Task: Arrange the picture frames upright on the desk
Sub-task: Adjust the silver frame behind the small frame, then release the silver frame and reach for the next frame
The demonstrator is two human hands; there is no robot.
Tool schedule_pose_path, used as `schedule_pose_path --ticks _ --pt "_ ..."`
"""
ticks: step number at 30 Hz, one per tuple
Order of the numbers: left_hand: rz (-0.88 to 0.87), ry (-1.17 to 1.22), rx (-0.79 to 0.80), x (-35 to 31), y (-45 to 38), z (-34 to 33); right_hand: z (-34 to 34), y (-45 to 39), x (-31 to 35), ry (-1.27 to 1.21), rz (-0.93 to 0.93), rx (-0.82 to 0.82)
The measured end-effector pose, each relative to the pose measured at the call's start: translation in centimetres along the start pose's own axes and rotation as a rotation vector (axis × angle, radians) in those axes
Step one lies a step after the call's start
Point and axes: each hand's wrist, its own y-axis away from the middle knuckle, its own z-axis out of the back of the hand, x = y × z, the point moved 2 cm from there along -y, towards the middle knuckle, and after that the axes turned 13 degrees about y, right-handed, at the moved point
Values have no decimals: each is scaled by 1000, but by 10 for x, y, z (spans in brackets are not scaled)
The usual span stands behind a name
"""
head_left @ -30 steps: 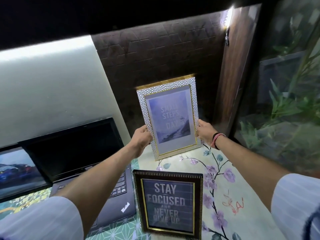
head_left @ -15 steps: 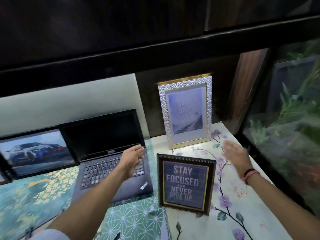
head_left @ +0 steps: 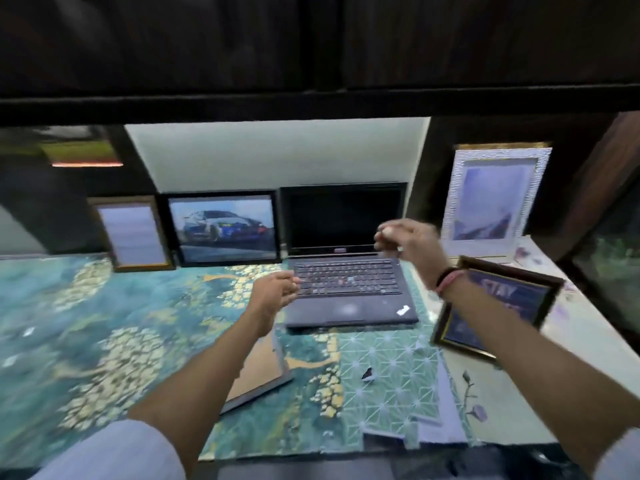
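While both hands' fingers (head_left: 289,282) curl empty, silver frame (head_left: 495,202) upright, long axis vertical, facing forward.

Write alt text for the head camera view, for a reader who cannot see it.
Both bare hands, left hand and right hand, hover empty over an open laptop on a patterned desk. Three frames stand upright along the back: silver frame, car picture, small gold frame. The dark "STAY" frame lies flat.

Laptop (head_left: 346,258) between frames (car frame (head_left: 225,230) left).
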Motion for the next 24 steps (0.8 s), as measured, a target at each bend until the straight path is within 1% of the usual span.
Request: schedule_pose_path --ticks 3,6,8,10,12,14,17,21,24 --pt "31 -36 -111 6 8 82 -123 37 -37 60 -159 152" --pt "29 -127 -265 24 18 150 -203 70 -81 144 -308 242" --pt "27 -249 -381 36 28 189 -240 85 -104 228 -342 252" --pt "62 -365 -500 50 31 214 -257 93 -118 379 -347 200" --pt "138 -383 -567 65 30 230 -263 100 -123 557 -374 160" --pt "193 -345 -538 79 25 236 -268 107 -125 661 -415 184" --pt "210 -303 -472 86 24 235 -276 109 -133 660 -495 237" --pt "216 -296 -445 83 19 236 -284 104 -133 575 -551 254" --pt "203 -333 -398 71 18 242 -275 98 -131 489 -551 246"
